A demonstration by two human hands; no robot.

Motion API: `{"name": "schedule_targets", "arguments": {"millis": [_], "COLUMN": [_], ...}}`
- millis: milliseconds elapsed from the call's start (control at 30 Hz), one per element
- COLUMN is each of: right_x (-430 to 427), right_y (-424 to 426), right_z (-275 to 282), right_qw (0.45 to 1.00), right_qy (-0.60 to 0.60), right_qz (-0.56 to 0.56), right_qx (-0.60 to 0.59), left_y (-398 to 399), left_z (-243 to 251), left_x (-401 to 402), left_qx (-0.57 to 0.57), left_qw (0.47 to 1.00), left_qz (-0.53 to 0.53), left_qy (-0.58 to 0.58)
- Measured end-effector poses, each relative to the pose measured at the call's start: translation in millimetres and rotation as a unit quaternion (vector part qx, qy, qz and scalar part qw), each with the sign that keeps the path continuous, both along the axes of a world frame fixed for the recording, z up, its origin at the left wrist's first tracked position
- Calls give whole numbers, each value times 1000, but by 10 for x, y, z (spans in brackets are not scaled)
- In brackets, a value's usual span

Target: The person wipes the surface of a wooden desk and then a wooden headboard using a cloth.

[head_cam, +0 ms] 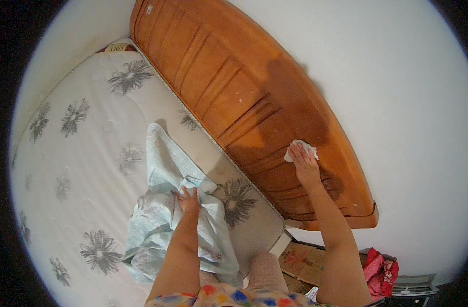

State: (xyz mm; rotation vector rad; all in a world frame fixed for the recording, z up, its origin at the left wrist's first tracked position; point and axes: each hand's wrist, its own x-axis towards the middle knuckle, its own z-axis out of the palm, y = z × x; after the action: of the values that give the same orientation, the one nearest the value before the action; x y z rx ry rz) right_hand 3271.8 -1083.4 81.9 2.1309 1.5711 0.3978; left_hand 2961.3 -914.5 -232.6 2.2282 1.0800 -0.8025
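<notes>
A crumpled white cloth (311,148) lies under the fingers of my right hand (305,165), which presses it flat against a brown wooden headboard (253,96). My left hand (188,199) rests on a bunched pale-blue blanket (172,161), fingers spread, partly sunk in its folds. That blanket lies loosely on a white mattress (103,161) printed with grey flowers. Whether the left fingers pinch any of the fabric cannot be told.
White wall (406,115) rises behind the headboard. At the lower right stand a cardboard box (301,261), a heap of red and pink fabric (379,272) and a grey slatted item (414,284). The mattress edge runs along the headboard.
</notes>
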Motion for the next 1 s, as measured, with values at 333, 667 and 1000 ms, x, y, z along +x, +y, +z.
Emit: {"name": "schedule_targets", "arguments": {"millis": [333, 667, 1000], "right_x": [227, 146, -6], "right_y": [-79, 48, 145], "right_z": [-475, -917, -2104], "right_qw": [998, 991, 985], "right_qy": [-2, -103, -90], "right_qz": [26, 55, 111], "right_qx": [55, -60, -93], "left_y": [-224, -1733, -2457], "left_z": [12, 992, 820], "left_x": [-39, -116, -319], "left_qx": [101, 185, 160], "left_qw": [990, 972, 968], "left_qz": [79, 143, 178], "left_qy": [-64, 29, 75]}}
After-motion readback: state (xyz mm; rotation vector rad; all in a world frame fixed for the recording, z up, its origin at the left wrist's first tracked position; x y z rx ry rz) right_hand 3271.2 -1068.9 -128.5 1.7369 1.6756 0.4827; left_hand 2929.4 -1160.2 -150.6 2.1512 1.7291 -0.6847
